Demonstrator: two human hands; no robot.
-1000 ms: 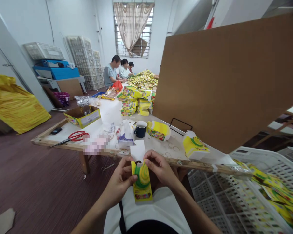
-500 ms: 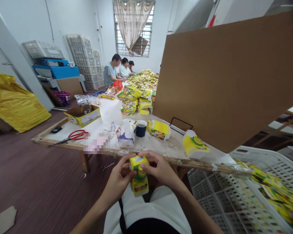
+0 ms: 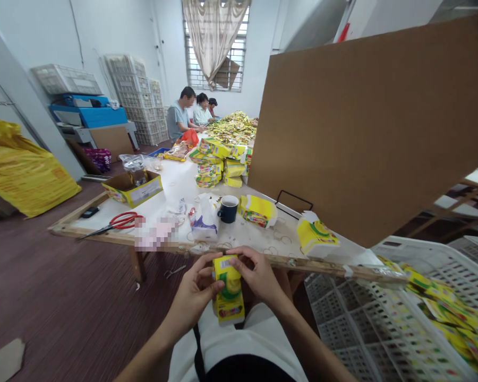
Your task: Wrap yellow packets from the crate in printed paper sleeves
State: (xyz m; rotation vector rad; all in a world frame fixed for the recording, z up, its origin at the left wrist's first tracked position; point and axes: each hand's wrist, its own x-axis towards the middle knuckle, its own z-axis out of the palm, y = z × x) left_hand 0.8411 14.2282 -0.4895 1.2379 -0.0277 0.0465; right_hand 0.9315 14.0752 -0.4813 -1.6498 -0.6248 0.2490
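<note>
A small yellow printed carton (image 3: 229, 289) with green and red artwork is held above my lap, just in front of the table edge. My left hand (image 3: 201, 284) grips its left side, thumb on the front face. At the upper right, my right hand (image 3: 255, 270) has its fingers bent over the carton's top. The far side of the carton is hidden from me. Beyond the hands, a dark mug (image 3: 228, 209), a tissue pack (image 3: 204, 225) and a yellow carton lying on its side (image 3: 257, 211) rest on the white table (image 3: 175, 183).
Red-handled scissors (image 3: 121, 222) lie near the table's left edge. An open yellow box (image 3: 133, 188) is behind them. A large cardboard sheet (image 3: 362, 132) stands on the right, above a white crate (image 3: 366, 323) with yellow packets. Co-workers (image 3: 179, 114) sit at the far end.
The carton has tipped slightly, so its front face shows more squarely. My right thumb has moved up toward its top edge. The whole view has shifted a little.
</note>
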